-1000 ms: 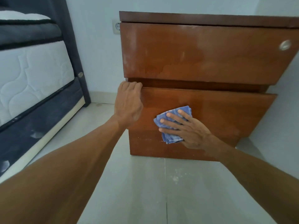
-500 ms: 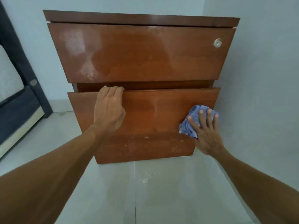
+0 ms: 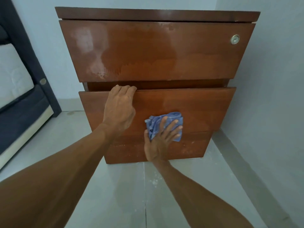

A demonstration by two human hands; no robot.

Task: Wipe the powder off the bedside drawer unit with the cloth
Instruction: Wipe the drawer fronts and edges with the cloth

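Right hand (image 3: 162, 137) lies spread flat, pressing the blue cloth (image 3: 166, 124) on the lower drawer (image 3: 197, 109) front near its middle. Left hand (image 3: 120, 107) curls over that drawer's top edge. I judge firm overlapping strokes toward the powdery bottom edge work best.

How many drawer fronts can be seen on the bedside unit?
2. The upper drawer front sits under the top board; the lower drawer front, below it, has the cloth pressed against it.

Brown glossy drawer unit (image 3: 156, 51), whitish haze on its upper-left front; crumpled blue cloth (image 3: 171, 120) pressed against lower drawer (image 3: 197, 106).
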